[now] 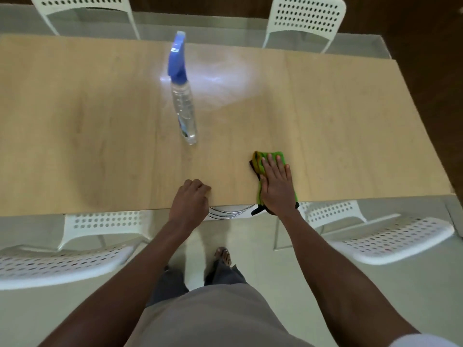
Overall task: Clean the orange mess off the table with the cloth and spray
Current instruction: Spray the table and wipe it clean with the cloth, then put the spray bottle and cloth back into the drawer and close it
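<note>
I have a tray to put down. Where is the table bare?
Bare: table left of the spray bottle, and right of the cloth. Crowded: near edge, where the left hand and right hand rest.

1 spray btl (183,106), 1 cloth (276,156), 4 chairs (307,18), 1 table (75,121), 2 hands (191,199)

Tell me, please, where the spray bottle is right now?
In the head view, the spray bottle stands untouched mid-table, left of centre, beyond the left hand.

text: none legible | spray bottle (185,113) label: too blurred to read
</note>
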